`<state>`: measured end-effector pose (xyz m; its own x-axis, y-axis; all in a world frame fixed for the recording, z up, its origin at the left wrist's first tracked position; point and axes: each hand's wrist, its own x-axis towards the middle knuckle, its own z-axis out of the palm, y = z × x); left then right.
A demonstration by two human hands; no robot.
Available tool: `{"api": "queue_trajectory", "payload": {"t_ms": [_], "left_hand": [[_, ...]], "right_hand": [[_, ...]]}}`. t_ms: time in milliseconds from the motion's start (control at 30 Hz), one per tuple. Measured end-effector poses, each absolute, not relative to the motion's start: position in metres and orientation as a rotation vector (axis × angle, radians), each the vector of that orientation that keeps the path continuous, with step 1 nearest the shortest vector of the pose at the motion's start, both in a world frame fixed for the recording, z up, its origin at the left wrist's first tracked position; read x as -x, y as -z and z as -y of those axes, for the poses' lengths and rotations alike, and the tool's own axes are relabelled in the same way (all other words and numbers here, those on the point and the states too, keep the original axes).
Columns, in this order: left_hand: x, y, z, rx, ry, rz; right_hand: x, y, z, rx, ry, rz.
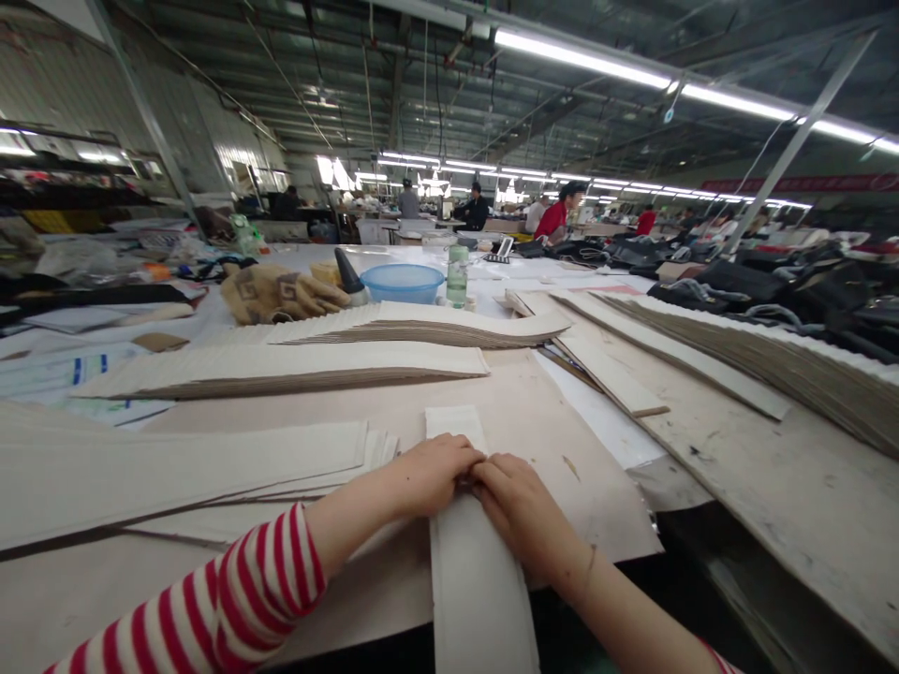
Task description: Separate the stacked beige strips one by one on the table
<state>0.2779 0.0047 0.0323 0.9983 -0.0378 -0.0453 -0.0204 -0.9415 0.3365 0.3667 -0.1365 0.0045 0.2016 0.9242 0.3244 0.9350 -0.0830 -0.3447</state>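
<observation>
strip overhanging paper edge, fingers perhaps pinching, room at right

The front strip looks like pale card, matt and smooth, faintly creased along its edge. The stacked strips show smooth matt faces and rougher, greyish-brown cut edges. The board has a dull, scuffed, stained surface. The bowl is smooth blue plastic; the bottle is clear, greenish and glossy. The glove looks like soft matt cloth, the striped sleeve like knit.
</observation>
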Motion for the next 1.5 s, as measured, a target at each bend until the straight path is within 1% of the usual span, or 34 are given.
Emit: {"api": "queue_trajectory", "payload": {"t_ms": [167,333,567,767,1200,1500], "left_hand": [[-0.27,-0.036,-0.024,-2.74,0.165,-0.159],[-0.266,-0.037,-0.034,-2.683,0.273,-0.356],[-0.264,-0.033,-0.033,-2.646,0.239,-0.397],[-0.261,-0.028,-0.032,-2.653,0.173,-0.42],[-0.248,-0.029,-0.019,-2.731,-0.035,-0.345],[-0.237,-0.018,-0.008,-2.938,-0.072,-0.268]], "right_hand": [[-0.377,-0.01,0.13,2.042,-0.037,1.729],[-0.39,-0.019,0.123,2.051,-0.177,1.886],[-0.398,-0.041,0.106,1.982,-0.391,2.109],[-0.403,-0.044,0.094,1.867,-0.521,2.189],[-0.396,-0.041,0.103,1.827,-0.448,2.201],[-0.387,-0.028,0.114,1.88,-0.128,2.305]]}}
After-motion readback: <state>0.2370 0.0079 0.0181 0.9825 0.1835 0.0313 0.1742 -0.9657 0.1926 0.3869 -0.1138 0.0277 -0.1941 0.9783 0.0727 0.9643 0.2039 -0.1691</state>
